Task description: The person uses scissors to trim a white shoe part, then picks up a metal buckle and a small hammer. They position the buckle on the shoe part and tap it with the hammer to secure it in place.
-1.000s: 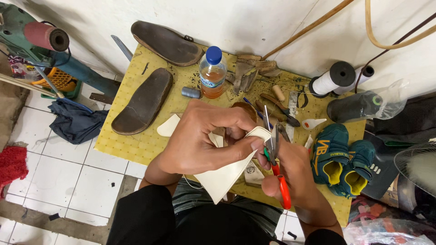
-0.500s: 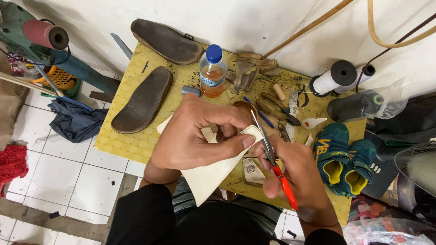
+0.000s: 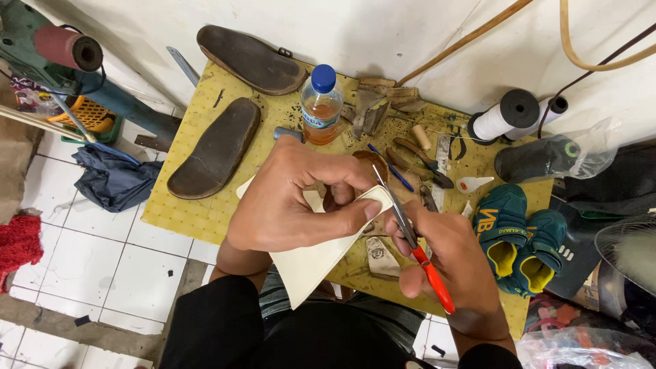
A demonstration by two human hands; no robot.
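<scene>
**Scissors meet the edge of a cream sheet above a crowded bench**

While the left hand pinches a cream sheet between thumb and curled fingers, the right hand grips a pair of scissors by their orange handles, fingers closed around them. The sheet is held up off the yellow table, probably so the blades can pass on both sides of it and the free part can hang down toward the lap. The thumb presses close to the sheet's upper corner, which likely keeps that edge stiff right where the blades meet it. The blades point up and away from the body, lying along the sheet's right edge, just beside the left thumb; whether they are parted I cannot tell.

On the table behind the hands lie 2 dark soles, a plastic bottle with a blue cap, and scattered hand tools. A pair of teal shoes sits to the right, near the right hand.
</scene>
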